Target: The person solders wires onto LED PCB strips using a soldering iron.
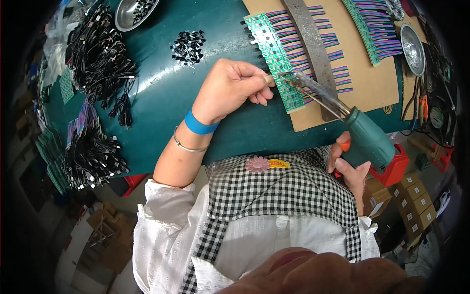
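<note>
My right hand (348,169) grips the handle of a green soldering gun (369,139), a finger by its orange trigger. The gun's metal tip reaches over the near part of a long green circuit board (274,54). At that board's left edge, my left hand (240,84) is closed in a pinch, its fingertips hiding what they hold. Small black connectors stick out along the same edge farther up. Striped ribbon wires (293,44) run from the board's right side, under a flat metal bar (313,54) lying across them.
Cardboard (306,120) lies under the board. Loose black connectors (188,47) are heaped behind my left hand, near a metal bowl (128,22). Bundles of black cables (100,59) cover the left side. Another wired board (363,32) and a metal dish (412,49) are at far right.
</note>
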`<action>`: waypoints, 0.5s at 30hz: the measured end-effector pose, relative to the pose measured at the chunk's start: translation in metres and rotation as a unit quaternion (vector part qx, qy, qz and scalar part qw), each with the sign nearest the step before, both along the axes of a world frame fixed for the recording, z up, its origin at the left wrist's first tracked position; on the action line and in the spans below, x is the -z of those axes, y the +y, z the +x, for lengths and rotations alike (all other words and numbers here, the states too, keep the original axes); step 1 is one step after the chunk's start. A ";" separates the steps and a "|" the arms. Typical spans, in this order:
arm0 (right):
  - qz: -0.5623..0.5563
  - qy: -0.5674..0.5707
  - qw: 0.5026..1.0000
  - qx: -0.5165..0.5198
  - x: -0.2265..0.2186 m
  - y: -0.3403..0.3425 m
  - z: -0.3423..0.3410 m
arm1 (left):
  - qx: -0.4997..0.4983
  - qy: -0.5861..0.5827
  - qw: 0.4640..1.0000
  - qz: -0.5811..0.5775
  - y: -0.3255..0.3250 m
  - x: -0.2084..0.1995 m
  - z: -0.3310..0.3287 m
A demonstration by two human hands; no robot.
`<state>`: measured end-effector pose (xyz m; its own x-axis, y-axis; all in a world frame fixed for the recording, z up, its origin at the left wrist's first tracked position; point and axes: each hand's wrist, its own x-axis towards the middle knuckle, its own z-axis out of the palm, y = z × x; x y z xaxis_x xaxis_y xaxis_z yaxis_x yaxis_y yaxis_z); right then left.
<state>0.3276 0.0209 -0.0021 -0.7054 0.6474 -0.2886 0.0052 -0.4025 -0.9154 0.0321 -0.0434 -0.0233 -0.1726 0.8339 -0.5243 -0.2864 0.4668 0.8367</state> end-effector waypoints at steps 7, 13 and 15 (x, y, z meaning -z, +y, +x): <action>-0.002 0.004 1.000 -0.004 0.004 -0.005 0.000 | -0.005 -0.018 1.000 0.007 0.000 0.000 -0.002; -0.033 -0.047 0.998 0.008 0.000 -0.008 -0.001 | -0.005 -0.010 1.000 0.006 0.000 0.001 -0.001; -0.029 -0.040 0.999 0.017 0.002 -0.009 0.000 | 0.003 0.000 1.000 0.005 0.001 0.000 -0.001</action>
